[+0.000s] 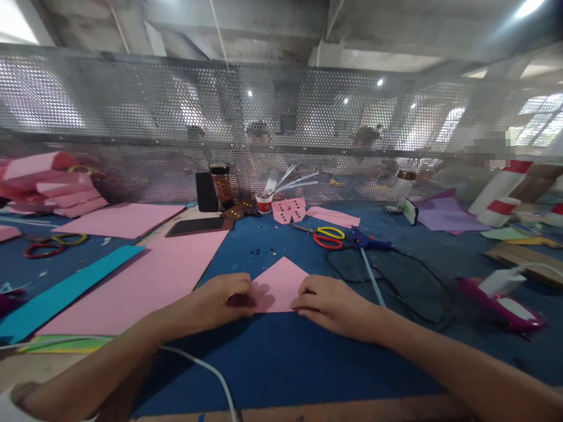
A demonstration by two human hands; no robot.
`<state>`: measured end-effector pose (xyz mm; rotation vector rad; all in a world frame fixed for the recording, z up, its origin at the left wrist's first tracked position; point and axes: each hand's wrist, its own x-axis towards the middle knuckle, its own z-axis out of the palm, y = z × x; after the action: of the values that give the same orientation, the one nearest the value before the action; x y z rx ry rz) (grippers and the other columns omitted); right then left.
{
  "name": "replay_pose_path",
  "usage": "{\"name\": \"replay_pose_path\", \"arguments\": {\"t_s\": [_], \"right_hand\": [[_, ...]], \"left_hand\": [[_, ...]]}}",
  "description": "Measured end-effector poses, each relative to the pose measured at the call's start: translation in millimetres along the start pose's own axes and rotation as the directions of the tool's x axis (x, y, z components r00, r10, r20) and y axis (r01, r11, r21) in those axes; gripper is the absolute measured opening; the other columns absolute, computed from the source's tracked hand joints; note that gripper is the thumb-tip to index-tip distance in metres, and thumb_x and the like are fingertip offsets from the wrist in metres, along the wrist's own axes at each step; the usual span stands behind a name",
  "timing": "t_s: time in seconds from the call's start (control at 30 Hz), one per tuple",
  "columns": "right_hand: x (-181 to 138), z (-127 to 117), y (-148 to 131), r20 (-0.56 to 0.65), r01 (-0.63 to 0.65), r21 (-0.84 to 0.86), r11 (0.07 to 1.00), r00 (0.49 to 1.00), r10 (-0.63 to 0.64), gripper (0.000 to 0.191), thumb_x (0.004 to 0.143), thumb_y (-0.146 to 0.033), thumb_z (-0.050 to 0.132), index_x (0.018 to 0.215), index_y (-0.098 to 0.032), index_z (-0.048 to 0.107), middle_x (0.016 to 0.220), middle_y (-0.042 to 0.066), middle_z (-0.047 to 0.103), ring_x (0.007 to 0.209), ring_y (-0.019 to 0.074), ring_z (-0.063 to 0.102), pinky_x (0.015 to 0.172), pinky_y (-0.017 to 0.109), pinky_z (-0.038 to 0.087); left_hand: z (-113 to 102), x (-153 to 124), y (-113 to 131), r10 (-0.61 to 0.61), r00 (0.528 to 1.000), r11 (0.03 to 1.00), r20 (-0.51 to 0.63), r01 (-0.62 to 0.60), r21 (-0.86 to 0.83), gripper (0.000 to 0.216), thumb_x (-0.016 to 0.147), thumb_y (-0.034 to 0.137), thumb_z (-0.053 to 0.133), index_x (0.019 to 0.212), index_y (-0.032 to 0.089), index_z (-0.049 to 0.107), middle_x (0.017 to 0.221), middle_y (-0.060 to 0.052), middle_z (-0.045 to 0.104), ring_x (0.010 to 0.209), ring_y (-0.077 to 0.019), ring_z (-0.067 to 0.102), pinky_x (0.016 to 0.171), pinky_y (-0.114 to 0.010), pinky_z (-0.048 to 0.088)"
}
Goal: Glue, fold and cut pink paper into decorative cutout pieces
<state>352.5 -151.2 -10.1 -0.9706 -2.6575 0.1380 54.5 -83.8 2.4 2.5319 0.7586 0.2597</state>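
Hands [231, 298], loosely curled, hold pink paper [280, 288] between them

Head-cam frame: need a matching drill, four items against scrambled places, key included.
Items
1. peaked pink sheet
2. glue gun
3. teal strip
4. purple paper

Places
A. far left of the view
B. right of the glue gun, farther back
C. between left hand and right hand
D. just right of scissors

Pairs: 1-C, 2-D, 3-A, 4-B
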Motion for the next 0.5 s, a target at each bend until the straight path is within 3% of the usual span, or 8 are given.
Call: {"name": "replay_pose_path", "arguments": {"t_s": [0.2,0.5], "right_hand": [[-2.4,6.5,1.7,-0.018,0.030,-0.082,0.996,0.999,-0.032,0.023,0.101,-0.026,0.050,0.117,-0.021,0.065,0.109,0.007,0.063,0.100,0.0191,0.059,0.088,0.033,0.047],[1.5,-0.3,-6.7,-0.001,0.045,-0.187,0.981,0.999,-0.047,0.019,0.101,-0.022,0.049,0.112,-0.020,0.064,0.101,0.006,0.064,0.090,0.0185,0.058,0.075,0.032,0.044]], "left_hand": [[13.4,0.7,-2.5,0.089,0.992,0.987,-0.088,-0.076,0.145,0.019,0.095,0.034,0.058,0.085,0.019,0.063,0.085,-0.002,0.059,0.077,-0.0147,0.055,0.069,-0.024,0.039],[15.3,-1.4,6.7,0.189,0.979,0.935,-0.082,-0.153,0.321,0.013,0.096,0.017,0.049,0.093,0.021,0.061,0.091,-0.003,0.063,0.086,-0.0172,0.057,0.076,-0.029,0.041]]}}
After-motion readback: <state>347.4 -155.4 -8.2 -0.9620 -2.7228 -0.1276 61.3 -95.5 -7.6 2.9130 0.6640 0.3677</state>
